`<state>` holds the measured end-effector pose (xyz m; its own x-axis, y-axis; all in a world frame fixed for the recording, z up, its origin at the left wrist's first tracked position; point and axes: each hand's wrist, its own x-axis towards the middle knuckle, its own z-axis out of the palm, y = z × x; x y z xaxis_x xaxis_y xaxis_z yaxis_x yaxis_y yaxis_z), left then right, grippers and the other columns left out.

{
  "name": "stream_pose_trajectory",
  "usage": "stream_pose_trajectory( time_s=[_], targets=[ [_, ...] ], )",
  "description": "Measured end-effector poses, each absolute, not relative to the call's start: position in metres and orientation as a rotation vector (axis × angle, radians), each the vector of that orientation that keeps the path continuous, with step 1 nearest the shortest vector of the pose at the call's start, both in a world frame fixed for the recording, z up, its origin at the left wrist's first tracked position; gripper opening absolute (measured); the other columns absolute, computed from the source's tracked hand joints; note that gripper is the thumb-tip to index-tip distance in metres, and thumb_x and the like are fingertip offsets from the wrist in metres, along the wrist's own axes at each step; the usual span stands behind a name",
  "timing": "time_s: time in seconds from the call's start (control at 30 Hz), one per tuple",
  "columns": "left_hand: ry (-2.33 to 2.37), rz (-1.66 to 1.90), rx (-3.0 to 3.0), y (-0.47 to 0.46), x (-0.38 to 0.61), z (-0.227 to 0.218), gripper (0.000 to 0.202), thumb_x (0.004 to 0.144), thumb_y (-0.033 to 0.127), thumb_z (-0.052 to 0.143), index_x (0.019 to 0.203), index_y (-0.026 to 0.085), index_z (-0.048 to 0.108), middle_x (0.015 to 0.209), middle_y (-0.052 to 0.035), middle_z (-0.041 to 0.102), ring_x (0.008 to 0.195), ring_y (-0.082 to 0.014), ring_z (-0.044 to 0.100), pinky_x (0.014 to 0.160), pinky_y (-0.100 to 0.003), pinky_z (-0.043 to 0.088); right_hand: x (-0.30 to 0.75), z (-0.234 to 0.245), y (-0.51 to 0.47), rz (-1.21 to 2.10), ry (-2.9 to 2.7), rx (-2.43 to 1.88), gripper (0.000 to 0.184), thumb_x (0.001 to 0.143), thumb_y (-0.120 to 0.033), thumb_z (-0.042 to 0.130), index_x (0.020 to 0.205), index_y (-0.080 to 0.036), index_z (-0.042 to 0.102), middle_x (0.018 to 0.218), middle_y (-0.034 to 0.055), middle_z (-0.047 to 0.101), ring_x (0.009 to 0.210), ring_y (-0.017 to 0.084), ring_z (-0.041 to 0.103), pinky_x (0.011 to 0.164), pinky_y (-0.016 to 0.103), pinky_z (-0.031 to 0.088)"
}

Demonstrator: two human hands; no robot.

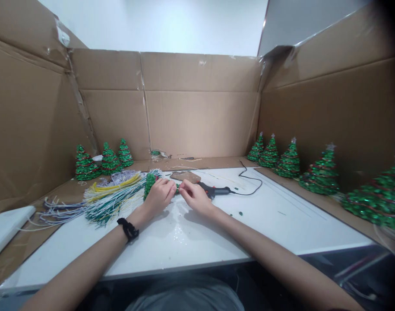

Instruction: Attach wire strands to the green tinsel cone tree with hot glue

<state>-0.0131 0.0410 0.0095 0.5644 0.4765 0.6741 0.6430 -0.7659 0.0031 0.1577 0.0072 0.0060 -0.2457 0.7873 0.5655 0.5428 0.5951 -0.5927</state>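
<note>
shiny foil-like trees [288, 163], glossy smooth tabletop [187, 252], matt cardboard walls [200, 123], plastic glue gun [222, 190]

Trees [288, 162] along right wall [333, 99], strands [115, 196] left of hands [159, 194], glue gun [219, 190] at their right

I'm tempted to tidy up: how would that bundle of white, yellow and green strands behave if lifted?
The bundle would probably flex at its ends, as the strands are long and thin. Some might slip out, since the ends fan apart. It may be light for its spread, with gaps between strands.
</note>
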Motion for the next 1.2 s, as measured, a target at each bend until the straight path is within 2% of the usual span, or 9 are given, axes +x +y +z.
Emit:
stream_pose_trajectory(
  time_s=[0.43, 0.73, 1.2],
  targets=[
    [-0.925, -1.000, -2.599, 0.0400, -0.0118, 0.0107, 0.028, 0.094, 0.023, 0.028, 0.076, 0.019, 0.049, 0.073, -0.0043, 0.054, 0.072, -0.0199, 0.050, 0.068, -0.033, 0.038, 0.1550, 0.0066, 0.0066, 0.444, -1.881, -0.899, 0.018, 0.086, -0.030, 0.043, 0.076, -0.018, 0.052, 0.062, -0.0023, 0.049, 0.056, 0.011, 0.042, 0.053, 0.021, 0.030],
    [-0.865, -0.978, -2.576, 0.0414, -0.0117, 0.0083, 0.030, 0.095, 0.024, 0.027, 0.077, 0.019, 0.050, 0.073, -0.0048, 0.054, 0.072, -0.0198, 0.050, 0.071, -0.033, 0.039, 0.1565, 0.0083, 0.0071, 0.357, -1.883, -1.007, 0.020, 0.081, -0.029, 0.044, 0.065, -0.019, 0.042, 0.058, -0.0038, 0.045, 0.053, 0.010, 0.039, 0.051, 0.022, 0.027],
    [-0.838, -0.934, -2.560, 0.0416, -0.0116, 0.0079, 0.029, 0.095, 0.023, 0.027, 0.076, 0.019, 0.049, 0.072, -0.0045, 0.053, 0.073, -0.0200, 0.049, 0.070, -0.033, 0.039, 0.1566, 0.0108, 0.0047, 0.283, -1.928, -1.063, 0.019, 0.082, -0.028, 0.043, 0.065, -0.020, 0.040, 0.057, -0.0037, 0.046, 0.051, 0.010, 0.039, 0.051, 0.022, 0.024]
  ],
)
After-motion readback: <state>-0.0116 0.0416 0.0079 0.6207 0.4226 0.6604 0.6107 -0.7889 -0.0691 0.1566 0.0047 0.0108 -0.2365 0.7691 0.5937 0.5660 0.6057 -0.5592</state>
